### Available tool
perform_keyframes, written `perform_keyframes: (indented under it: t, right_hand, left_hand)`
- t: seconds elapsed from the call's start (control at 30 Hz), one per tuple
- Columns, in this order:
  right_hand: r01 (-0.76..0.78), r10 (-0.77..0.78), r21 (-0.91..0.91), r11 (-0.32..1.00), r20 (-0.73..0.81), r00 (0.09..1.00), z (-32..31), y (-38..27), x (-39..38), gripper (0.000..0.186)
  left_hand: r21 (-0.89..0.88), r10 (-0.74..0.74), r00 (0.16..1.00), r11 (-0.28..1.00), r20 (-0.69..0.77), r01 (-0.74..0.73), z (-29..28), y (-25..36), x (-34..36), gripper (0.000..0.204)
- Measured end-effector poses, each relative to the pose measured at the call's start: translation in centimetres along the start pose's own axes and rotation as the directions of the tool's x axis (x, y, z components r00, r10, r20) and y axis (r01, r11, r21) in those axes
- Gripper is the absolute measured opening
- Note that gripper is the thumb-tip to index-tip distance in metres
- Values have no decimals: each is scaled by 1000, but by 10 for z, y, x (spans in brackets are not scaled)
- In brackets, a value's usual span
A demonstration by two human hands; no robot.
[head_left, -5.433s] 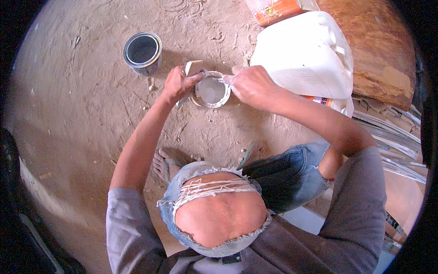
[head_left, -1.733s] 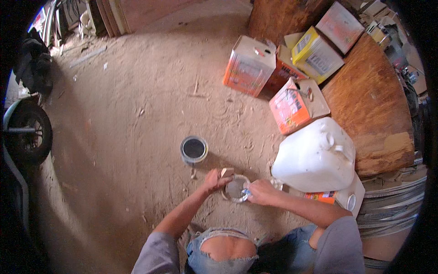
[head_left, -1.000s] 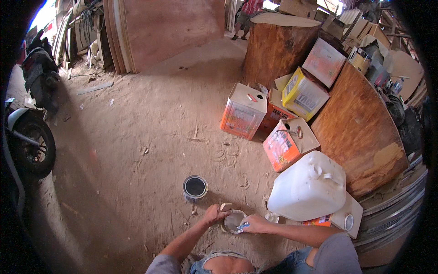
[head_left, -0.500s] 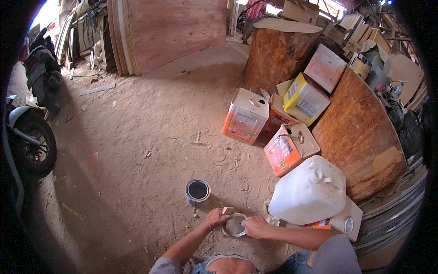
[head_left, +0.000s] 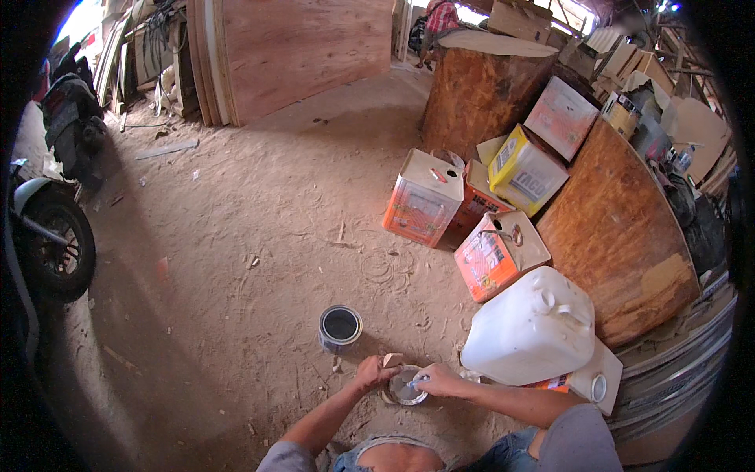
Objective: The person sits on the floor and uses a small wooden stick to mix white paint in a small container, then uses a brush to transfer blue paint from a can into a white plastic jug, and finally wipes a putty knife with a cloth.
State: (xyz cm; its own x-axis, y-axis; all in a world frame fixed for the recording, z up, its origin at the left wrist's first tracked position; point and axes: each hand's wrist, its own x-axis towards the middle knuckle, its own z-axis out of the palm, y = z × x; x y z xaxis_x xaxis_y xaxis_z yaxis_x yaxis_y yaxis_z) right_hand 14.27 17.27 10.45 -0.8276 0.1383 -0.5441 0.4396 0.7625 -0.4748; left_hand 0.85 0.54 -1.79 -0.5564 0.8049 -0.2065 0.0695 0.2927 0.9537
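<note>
Since half a second ago, my right hand (head_left: 440,381) has shifted slightly toward the far side, and a small light-blue piece (head_left: 418,381) now shows at its fingertips, over the round bowl (head_left: 410,403). Those right fingers are pinched around the piece, coming in from the bowl's right; it is too small to tell what it is. My left hand (head_left: 370,372) is at the bowl's left, its fingers closed on a pale block (head_left: 393,359) that sticks up at the far left of the rim. Whether they also grip the rim, I cannot tell. The bowl sits on the sandy floor (head_left: 259,315) near me, just beyond my bare knee (head_left: 399,458), with something grey inside.

Just beyond my left hand stands an open can (head_left: 340,331), dark inside. To the right, near my forearm, a big white jug (head_left: 527,329) leans over a tin (head_left: 605,376) that lies partly under it. Farther off are two orange-and-white tins (head_left: 425,204), a yellow tin (head_left: 527,173) and a curved brown board (head_left: 621,244). At the far left are plywood sheets (head_left: 307,59) and, nearer, a motorbike wheel (head_left: 59,248). Another person (head_left: 440,20) in a red shirt is at the far end, partly hidden.
</note>
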Motion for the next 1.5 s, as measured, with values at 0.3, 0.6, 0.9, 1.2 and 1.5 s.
perform_keyframes:
  t: [0.3, 0.6, 0.9, 1.2, 1.5]
  right_hand:
    - [121, -90, -565, 816, 83, 992, -16, -30, -25, 29]
    - [77, -62, -290, 954, 62, 996, 3, -23, -8, 29]
    - [63, -94, -555, 829, -27, 995, -10, -30, -25, 23]
    - [121, -112, -230, 966, 55, 992, 3, -22, -12, 24]
    - [87, -151, -517, 851, -82, 985, -17, -31, -27, 23]
  left_hand:
    - [10, -1, 1000, 1000, -13, 1, -3, -1, -2, 54]
    - [0, -25, 1000, 1000, -15, 25, -2, 1, -4, 53]
    - [88, 14, 998, 996, -54, -9, 5, -34, 9, 55]
    - [-106, -9, 1000, 994, 14, 10, -1, -12, 8, 43]
    - [-46, -36, 999, 998, -36, 35, -3, 7, -5, 35]
